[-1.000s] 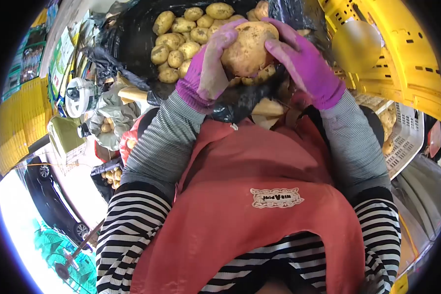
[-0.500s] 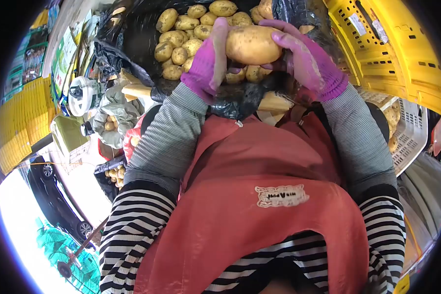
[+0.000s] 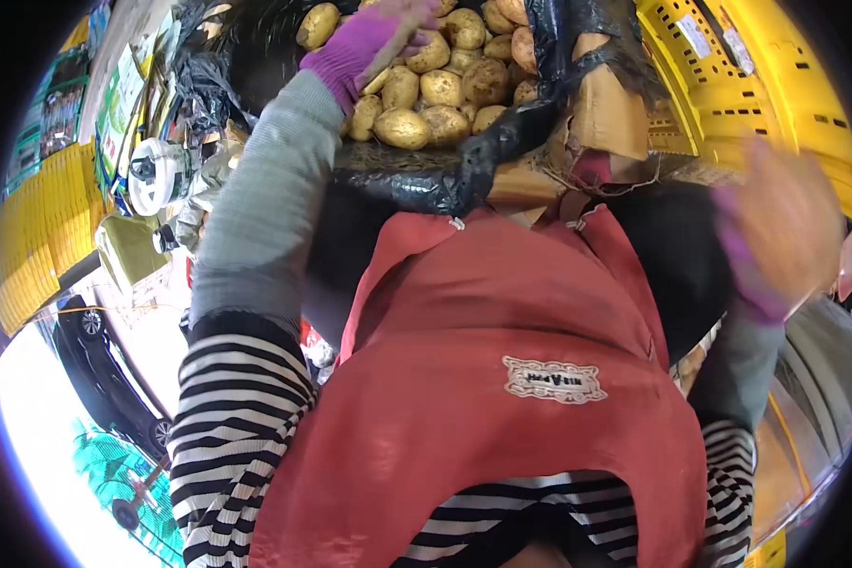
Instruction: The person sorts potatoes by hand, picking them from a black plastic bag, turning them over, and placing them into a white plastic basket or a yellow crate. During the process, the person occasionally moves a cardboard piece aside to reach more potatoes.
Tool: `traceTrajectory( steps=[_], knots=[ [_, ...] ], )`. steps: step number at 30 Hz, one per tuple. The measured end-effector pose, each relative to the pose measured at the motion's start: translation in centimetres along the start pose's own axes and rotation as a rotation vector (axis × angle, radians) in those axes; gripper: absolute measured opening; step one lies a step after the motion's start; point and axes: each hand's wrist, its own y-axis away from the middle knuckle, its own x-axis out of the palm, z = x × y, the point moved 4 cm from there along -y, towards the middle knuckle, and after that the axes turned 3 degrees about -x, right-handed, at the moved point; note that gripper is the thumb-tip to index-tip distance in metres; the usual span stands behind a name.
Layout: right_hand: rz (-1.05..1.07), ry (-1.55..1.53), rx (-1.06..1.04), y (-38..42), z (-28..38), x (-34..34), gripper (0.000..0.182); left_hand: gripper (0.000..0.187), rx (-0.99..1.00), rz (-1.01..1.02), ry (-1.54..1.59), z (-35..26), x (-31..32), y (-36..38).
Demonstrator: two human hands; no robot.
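My left hand, in a purple glove, reaches over the potatoes in a container lined with black plastic. Its fingers are stretched out and touch or hover just above them; the fingertips lie near the top edge of the view. Far to the right, my right hand, gloved in purple too, is smeared by motion. It appears closed around a large tan potato, whose outline is blurred. The potatoes are yellowish, with dirt on some.
Yellow plastic crates stand at the right, beside torn cardboard. A white lidded bucket is at the left. More yellow crates are stacked at the far left. A red apron covers my lap.
The large potato has left the two-handed hold and moved right with my right hand. My left hand has let go of it and shifted left and farther over the other potatoes.
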Motion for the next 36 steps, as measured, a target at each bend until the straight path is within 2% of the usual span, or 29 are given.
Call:
traceTrajectory(
  steps=[1,3,4,5,6,8,10,11,12,13,14,16,18,19,21,23,25,26,27,28,29,30,31,32,33,36],
  knots=[
    [0.018,0.375,-0.003,2.5,-1.7,-3.4,0.029,0.053,-0.004,0.013,-0.334,1.4,-0.2,-0.8],
    [-0.418,-0.061,0.604,12.5,-7.5,-6.3,0.051,0.061,-0.121,0.327,-0.621,5.6,2.0,-0.8],
    [-0.539,-0.565,0.717,15.9,-8.9,-6.1,0.057,0.065,-0.371,0.664,-0.607,9.8,3.7,-1.5],
    [-0.749,-1.041,0.832,19.3,-10.2,-5.8,0.063,0.072,-0.277,0.604,-0.941,12.7,4.5,-1.4],
    [-0.713,-1.524,0.793,21.6,-10.6,-4.9,0.067,0.078,-0.314,0.726,-1.12,11.9,5.6,-0.4],
    [-0.993,-1.294,1.291,30.2,-14.7,-3.1,0.065,0.081,-0.308,0.796,-1.166,13.9,6.5,-1.3],
    [-1.076,-1.132,1.545,35.3,-16.4,0.6,0.06,0.082,-0.473,0.903,-1.218,12.5,6.5,-1.8],
    [-0.974,-0.898,1.721,38.2,-17.1,1.7,0.057,0.083,-0.561,0.949,-1.245,11.8,6.0,-2.0],
    [-0.859,-0.659,1.871,40.4,-17.8,2.3,0.054,0.084,-0.55,0.919,-1.302,11.1,5.6,-1.9],
    [-0.765,-0.523,1.711,40.3,-19.2,2.4,0.051,0.086,-0.543,0.89,-1.358,10.6,5.2,-1.3],
    [-0.793,-0.486,1.473,38.4,-19.6,2.0,0.049,0.087,-0.536,0.864,-1.413,10.4,4.8,-0.8],
    [-0.68,-0.38,1.09,27.5,-15.5,0.0,0.047,0.086,-0.501,0.767,-1.31,11.8,4.4,-0.1],
    [-0.669,-0.41,0.846,18.0,-10.5,-1.4,0.042,0.083,-0.435,0.643,-1.202,14.3,4.3,0.1],
    [-0.63,-0.432,0.777,14.6,-8.7,-2.0,0.04,0.07,-0.413,0.659,-1.042,14.9,4.2,0.1],
    [-0.499,-0.421,0.617,8.6,-4.5,-2.3,0.039,0.071,-0.558,0.659,-0.778,12.0,3.4,1.5],
    [-0.305,-0.463,0.447,2.7,-1.1,-0.9,0.038,0.07,-0.284,0.648,-0.633,12.1,3.2,0.5],
    [-0.037,-0.65,0.367,-2.3,1.2,2.0,0.04,0.066,-0.405,0.505,-0.09,8.3,3.4,1.7],
    [0.055,-0.62,0.256,-4.5,2.4,3.6,0.042,0.065,-0.463,0.42,0.182,6.0,3.1,2.8],
    [0.138,-0.596,0.141,-6.5,3.7,5.1,0.045,0.066,-0.416,0.414,0.294,3.7,3.2,3.8],
    [0.155,-0.431,-0.074,-7.9,5.0,7.2,0.049,0.067,-0.367,0.398,0.406,1.3,3.6,4.7],
    [0.117,-0.483,-0.109,-8.7,5.7,9.7,0.051,0.068,-0.318,0.38,0.52,-0.7,3.9,5.5],
    [0.081,-0.536,-0.141,-9.1,6.3,12.5,0.054,0.07,-0.362,0.395,0.628,-1.8,4.3,6.1],
    [0.045,-0.589,-0.171,-9.6,6.7,13.9,0.056,0.069,-0.387,0.222,0.65,-3.4,5.0,7.1],
    [0.097,-0.761,-0.034,-9.9,6.4,14.6,0.057,0.069,-0.414,0.052,0.674,-4.2,5.4,8.3],
    [0.154,-0.927,0.11,-10.0,6.1,15.2,0.058,0.07,-0.33,0.18,0.662,-2.9,5.3,8.4],
    [0.2,-1.331,0.46,-9.5,4.4,17.5,0.057,0.072,-0.14,-0.025,0.623,-4.3,6.8,9.4]
  ],
)
